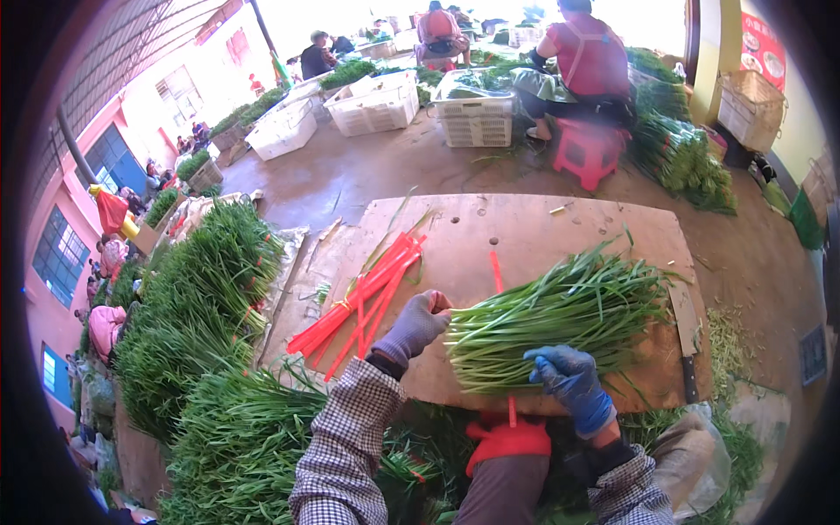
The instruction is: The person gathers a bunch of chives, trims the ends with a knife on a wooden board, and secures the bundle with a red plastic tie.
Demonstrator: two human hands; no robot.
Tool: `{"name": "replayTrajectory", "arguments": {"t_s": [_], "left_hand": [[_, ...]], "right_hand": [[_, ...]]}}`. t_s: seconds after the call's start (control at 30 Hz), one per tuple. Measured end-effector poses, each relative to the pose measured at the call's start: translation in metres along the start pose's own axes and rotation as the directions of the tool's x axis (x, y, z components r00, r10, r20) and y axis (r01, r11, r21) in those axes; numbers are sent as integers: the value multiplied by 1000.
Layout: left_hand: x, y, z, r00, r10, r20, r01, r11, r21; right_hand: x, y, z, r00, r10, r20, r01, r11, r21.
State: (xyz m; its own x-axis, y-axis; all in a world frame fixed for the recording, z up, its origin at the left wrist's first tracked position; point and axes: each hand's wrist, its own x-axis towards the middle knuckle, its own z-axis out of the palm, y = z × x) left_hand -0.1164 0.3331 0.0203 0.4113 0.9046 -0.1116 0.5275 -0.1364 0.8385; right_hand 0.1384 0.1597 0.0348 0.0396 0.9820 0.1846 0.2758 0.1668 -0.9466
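Note:
A bundle of long green leafy stalks, like garlic chives (560, 319), lies across a wooden board (542, 223), its pale stem ends to the left. Under it runs a red flat strip (496, 271), showing beyond the far and near sides. My left hand (416, 328), in a greyish-purple glove, is closed at the stem ends, fingertips pinched; anything between them is hidden. My right hand (573, 385), in a blue glove, is curled closed against the bundle's near side. Whether it grips any stalks I cannot make out.
More red strips (367, 293) lie left on the board, and a knife (687, 332) at its right edge. Heaped greens (206, 297) flank the left side. Beyond are white crates (376, 103), a person (591, 61) on a pink stool (591, 153), and a greens pile (687, 162).

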Motion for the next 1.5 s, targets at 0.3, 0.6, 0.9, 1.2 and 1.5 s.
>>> {"name": "replayTrajectory", "arguments": {"t_s": [0.3,0.6,0.9,1.2,1.5], "left_hand": [[-36,46,0,994,101,-32,-105,896,-431],[-42,40,22,995,40,-88,-89,741,-666],[-36,10,30,900,374,-224,-431,842,-324],[-47,12,19,976,107,-191,-197,809,-553],[-87,13,3,941,-53,-333,-181,755,-631]], "right_hand": [[84,-7,36,958,-278,62,278,864,-421],[97,5,53,958,-284,33,282,921,-269],[93,8,49,972,-219,85,231,957,-177],[86,-5,35,972,-172,159,176,984,-15],[76,1,32,987,-93,129,95,995,-10]]}}
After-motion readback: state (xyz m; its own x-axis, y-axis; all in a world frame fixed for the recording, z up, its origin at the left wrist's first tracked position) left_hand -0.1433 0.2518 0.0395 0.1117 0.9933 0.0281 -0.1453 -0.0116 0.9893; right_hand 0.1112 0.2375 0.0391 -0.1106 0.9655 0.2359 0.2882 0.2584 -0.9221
